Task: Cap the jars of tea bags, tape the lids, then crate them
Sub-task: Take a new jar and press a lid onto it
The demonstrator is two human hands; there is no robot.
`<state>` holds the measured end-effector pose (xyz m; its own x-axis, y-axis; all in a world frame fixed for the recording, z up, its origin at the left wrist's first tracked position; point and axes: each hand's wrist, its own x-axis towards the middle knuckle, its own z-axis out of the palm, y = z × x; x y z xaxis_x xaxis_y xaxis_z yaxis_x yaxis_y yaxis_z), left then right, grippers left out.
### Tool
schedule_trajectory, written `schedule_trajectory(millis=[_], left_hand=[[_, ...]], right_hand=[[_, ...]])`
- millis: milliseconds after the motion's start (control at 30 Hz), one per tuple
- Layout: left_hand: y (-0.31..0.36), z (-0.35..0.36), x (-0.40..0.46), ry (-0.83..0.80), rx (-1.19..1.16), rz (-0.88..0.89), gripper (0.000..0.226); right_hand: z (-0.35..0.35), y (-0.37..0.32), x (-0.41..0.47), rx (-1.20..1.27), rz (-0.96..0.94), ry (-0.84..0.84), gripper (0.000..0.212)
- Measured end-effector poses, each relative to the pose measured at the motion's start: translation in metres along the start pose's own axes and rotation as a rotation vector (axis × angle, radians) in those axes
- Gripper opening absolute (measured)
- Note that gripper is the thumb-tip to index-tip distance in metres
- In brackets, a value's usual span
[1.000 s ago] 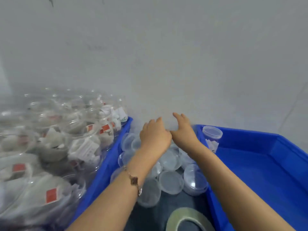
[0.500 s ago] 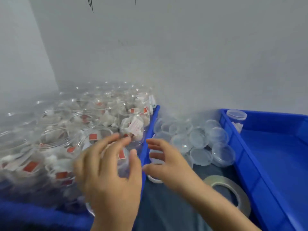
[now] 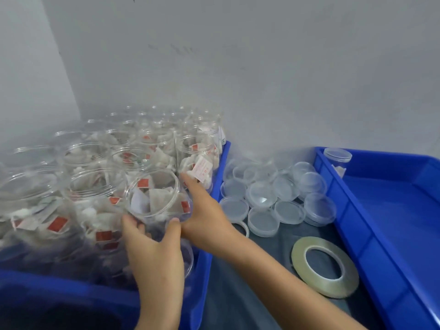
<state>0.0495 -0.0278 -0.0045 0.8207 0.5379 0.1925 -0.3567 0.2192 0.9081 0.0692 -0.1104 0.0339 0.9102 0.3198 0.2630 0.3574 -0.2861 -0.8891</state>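
Both hands on one open clear jar [image 3: 154,198] of tea bags, held tilted at the near right corner of the left blue crate [image 3: 202,258]. Left hand [image 3: 154,253] cups the jar from below and the near side, thumb and fingers curled up round its wall; a firm grasp. Right hand [image 3: 204,210] lies against the jar's right side, fingers reaching along the wall toward the far side, thumb wrapped toward the near side; also grasping the jar. Jar mouth uncapped, faces up and away; white sachets with red tags inside. The left crate is packed with more open jars of tea bags [image 3: 90,167], upright, filling it back to the wall. Just right of that crate, on the dark table surface [image 3: 238,294], a heap of clear lids [image 3: 273,194], some overlapping. Nearer than the lids, right of the crate, a roll of clear tape [image 3: 325,266] lies flat. Further right, a second blue crate [image 3: 381,234]; one capped jar [image 3: 337,159] stands in its far left corner.
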Motion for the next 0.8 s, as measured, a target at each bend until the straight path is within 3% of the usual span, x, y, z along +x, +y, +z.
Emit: schedule_trajectory(millis=[100,233,400,633,800], left_hand=[[0.009,0.006,-0.009,0.021,0.1,0.067,0.049],[0.012,0.016,-0.022,-0.025,0.062,0.119,0.064],[0.013,0.043,-0.047,-0.16,0.16,0.148,0.084],[-0.04,0.066,-0.092,-0.341,0.364,-0.028,0.093],[-0.084,0.076,-0.091,-0.45,0.489,-0.09,0.079]], right_hand=[[-0.001,-0.005,-0.004,-0.046,-0.006,0.056,0.054],[-0.014,-0.001,-0.019,-0.01,-0.068,0.151,0.075],[-0.039,0.009,-0.053,0.106,-0.079,0.299,0.072],[-0.073,0.062,-0.098,0.048,0.194,0.478,0.063],[-0.078,0.098,-0.11,-0.062,0.306,0.51,0.047]])
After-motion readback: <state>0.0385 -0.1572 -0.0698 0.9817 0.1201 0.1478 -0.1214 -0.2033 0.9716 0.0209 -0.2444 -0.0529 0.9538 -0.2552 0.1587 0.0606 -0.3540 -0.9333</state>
